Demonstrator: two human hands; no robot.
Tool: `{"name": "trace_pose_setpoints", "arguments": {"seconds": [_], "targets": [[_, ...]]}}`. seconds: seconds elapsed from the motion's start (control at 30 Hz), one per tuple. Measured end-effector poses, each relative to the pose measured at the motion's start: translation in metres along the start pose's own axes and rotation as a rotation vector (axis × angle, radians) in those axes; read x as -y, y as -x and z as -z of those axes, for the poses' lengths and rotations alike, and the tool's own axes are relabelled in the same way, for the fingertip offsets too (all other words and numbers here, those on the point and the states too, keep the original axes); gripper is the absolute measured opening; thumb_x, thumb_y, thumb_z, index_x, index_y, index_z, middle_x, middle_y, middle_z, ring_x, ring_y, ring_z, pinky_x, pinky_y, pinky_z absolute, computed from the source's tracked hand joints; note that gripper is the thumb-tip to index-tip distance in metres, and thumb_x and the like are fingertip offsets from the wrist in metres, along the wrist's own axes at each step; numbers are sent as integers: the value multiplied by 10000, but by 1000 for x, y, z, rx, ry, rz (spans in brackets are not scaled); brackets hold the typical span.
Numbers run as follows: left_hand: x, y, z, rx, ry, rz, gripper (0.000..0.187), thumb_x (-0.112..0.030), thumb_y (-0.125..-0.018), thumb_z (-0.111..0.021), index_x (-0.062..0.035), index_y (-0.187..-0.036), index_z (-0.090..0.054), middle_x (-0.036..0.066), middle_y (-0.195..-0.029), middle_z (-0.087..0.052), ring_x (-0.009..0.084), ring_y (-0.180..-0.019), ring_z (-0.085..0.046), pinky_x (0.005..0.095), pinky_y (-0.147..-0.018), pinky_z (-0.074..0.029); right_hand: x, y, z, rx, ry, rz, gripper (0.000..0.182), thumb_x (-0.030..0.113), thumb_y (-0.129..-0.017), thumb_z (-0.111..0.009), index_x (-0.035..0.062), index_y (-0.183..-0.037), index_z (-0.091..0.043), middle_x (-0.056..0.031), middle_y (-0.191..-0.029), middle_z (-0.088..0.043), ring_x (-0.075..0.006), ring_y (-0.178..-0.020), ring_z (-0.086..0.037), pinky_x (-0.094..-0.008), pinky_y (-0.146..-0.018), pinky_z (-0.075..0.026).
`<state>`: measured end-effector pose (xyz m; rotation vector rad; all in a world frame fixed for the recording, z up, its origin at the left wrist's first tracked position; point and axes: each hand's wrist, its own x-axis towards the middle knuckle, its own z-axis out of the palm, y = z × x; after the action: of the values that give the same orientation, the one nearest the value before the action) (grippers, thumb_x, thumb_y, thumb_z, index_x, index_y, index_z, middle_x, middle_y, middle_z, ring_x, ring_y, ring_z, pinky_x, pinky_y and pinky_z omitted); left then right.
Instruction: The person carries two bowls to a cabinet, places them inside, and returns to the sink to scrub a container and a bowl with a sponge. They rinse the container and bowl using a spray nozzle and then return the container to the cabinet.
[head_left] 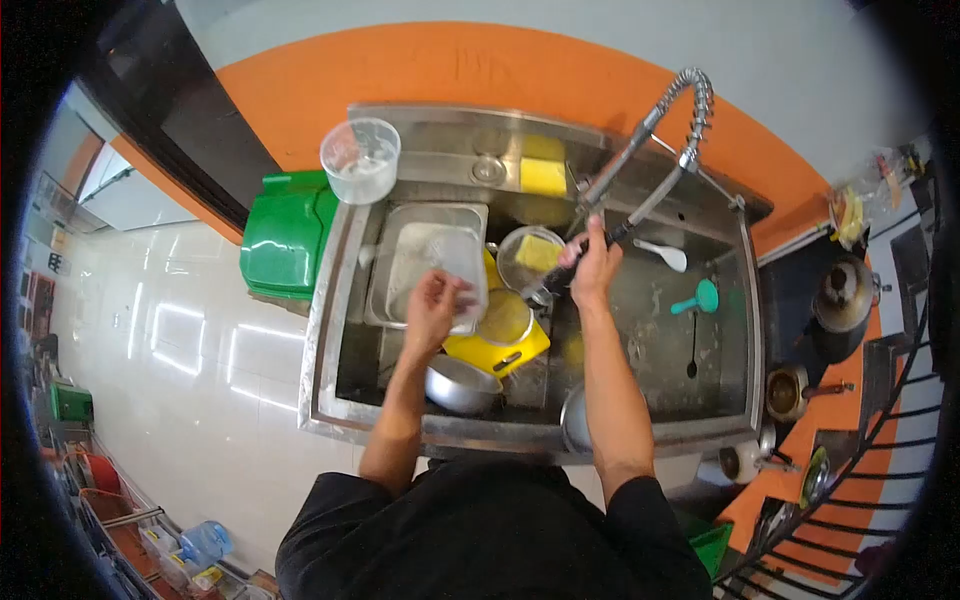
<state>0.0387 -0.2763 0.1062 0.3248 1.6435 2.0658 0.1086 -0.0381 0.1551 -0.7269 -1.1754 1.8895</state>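
Note:
My right hand (594, 268) is wrapped round the black handle of a spray faucet (560, 281), whose nozzle points left and down over the sink. My left hand (436, 304) has its fingers curled on a see-through plastic piece (462, 262), blurred and hard to make out. Below it lies a rectangular metal tray (404, 250). Close by are a round strainer (504, 318), a yellow cutting board (513, 357) with a handle slot, and a round metal pan (512, 268) with a yellow sponge (538, 253) in it.
A metal bowl (463, 388) sits at the sink's near side. A white rice paddle (662, 255) and a teal scoop (697, 298) lie in the right basin. A clear tub (361, 165) stands on the far left corner, beside a green bin (288, 240). Pots (787, 393) stand right.

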Motion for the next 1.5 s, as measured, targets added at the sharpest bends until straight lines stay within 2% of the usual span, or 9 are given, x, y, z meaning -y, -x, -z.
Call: {"name": "trace_pose_setpoints", "arguments": {"seconds": [0.13,0.4,0.63,0.73,0.9,1.03,1.07,1.3,1.5], "targets": [[110,8,-17,95,384,536,129,-173,-964,-591,-89,-1054,-557,66,-1024,-667,181,-834,-647,308,-740,-528,-2,32,-24,29,-175,-114,433,320,-955,-609,64,-649,-440,-46,-501,-416,-181,-394,-433,-340,-408,-394],[141,13,-27,168,700,613,185,-159,-1004,-498,-87,-1141,-600,25,-933,-652,122,-808,-595,282,-769,-501,-9,34,-12,10,141,188,449,321,-965,-608,31,-655,-463,-68,-499,-462,-184,-400,-481,-332,-402,-417],[155,10,-51,53,628,517,228,-222,-959,-583,-61,-1114,-626,33,-988,-684,179,-845,-628,314,-826,-505,4,67,-10,152,74,-29,467,351,-963,-606,53,-635,-459,-69,-483,-452,-193,-381,-474,-349,-396,-415],[146,16,-65,-53,99,512,231,-217,-884,-695,-48,-1038,-660,39,-934,-692,171,-799,-637,318,-781,-510,9,64,-6,124,12,31,487,370,-973,-586,55,-628,-450,-64,-483,-445,-195,-392,-481,-350,-406,-420],[150,31,-71,110,-387,14,367,-132,-710,-826,-49,-1039,-687,64,-800,-704,142,-693,-632,289,-660,-503,10,38,19,51,155,216,508,375,-972,-596,42,-611,-464,-69,-499,-469,-188,-417,-501,-343,-415,-415],[118,47,-77,373,-1216,126,430,-328,-775,-761,-160,-1163,-680,63,-1000,-725,241,-974,-677,532,-958,-419,17,57,22,176,49,2,496,365,-974,-587,54,-608,-461,-62,-498,-473,-175,-400,-489,-322,-403,-395],[121,48,-76,487,-1429,133,417,-366,-825,-693,-287,-1232,-655,44,-1182,-677,278,-1167,-603,709,-1020,-278,15,61,18,233,-5,-48,473,351,-973,-587,65,-622,-452,-52,-495,-463,-170,-391,-484,-318,-399,-392],[170,56,-35,436,-1489,-231,446,-230,-850,-677,-276,-1291,-627,17,-1405,-545,270,-1298,-492,783,-1049,-188,0,42,13,73,116,81,417,353,-976,-586,78,-685,-468,-26,-490,-453,-146,-384,-476,-298,-382,-381],[150,49,-56,579,-1350,-227,287,-310,-900,-612,-228,-1161,-699,58,-1134,-700,297,-1069,-640,622,-978,-338,-8,59,10,189,24,-15,425,368,-989,-560,87,-689,-453,-33,-485,-464,-160,-392,-494,-314,-396,-406]]}}
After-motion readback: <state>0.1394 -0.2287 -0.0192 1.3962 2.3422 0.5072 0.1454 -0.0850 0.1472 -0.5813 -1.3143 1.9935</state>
